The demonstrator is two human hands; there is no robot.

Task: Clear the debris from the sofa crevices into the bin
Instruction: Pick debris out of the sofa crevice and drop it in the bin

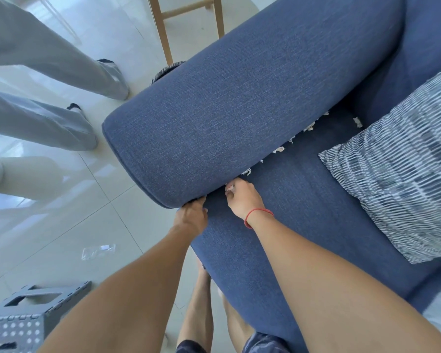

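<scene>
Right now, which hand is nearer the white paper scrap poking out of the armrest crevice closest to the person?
Right. The right hand sits just below the white paper scrap, fingers at the crevice. The left hand is farther, gripping the armrest's end.

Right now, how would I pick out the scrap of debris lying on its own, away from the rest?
Start at the big blue sofa armrest and follow the crevice along its lower edge, where white paper scraps poke out in a row. Near the far corner, by the striped cushion, lies the lone scrap. Unlike the others, it sits out on the seat, clear of the crevice.
</scene>
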